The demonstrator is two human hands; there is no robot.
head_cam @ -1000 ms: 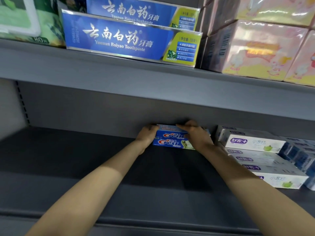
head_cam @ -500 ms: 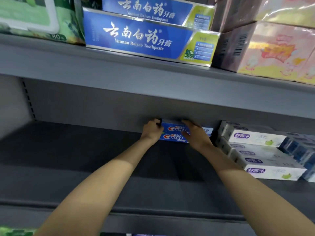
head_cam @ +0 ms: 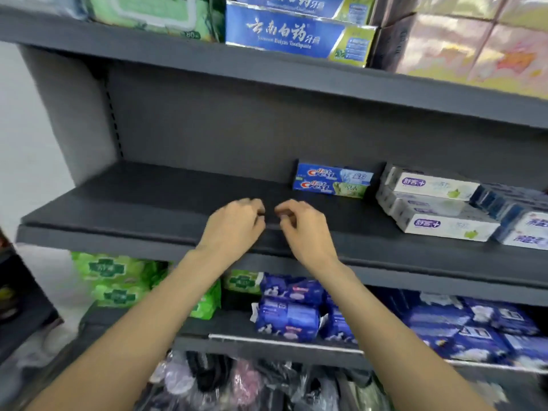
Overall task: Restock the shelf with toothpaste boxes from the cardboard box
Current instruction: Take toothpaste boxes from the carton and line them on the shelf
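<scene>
From the head view, two blue toothpaste boxes [head_cam: 332, 180] lay stacked flat at the back of the grey shelf [head_cam: 148, 203], beside white boxes [head_cam: 430, 203], labels facing out. The left hand [head_cam: 234, 226] and right hand [head_cam: 302, 229] hovered near the front lip, each grip loosely curled and holding nothing. The next boxes probably belong flush alongside, labels forward.
</scene>
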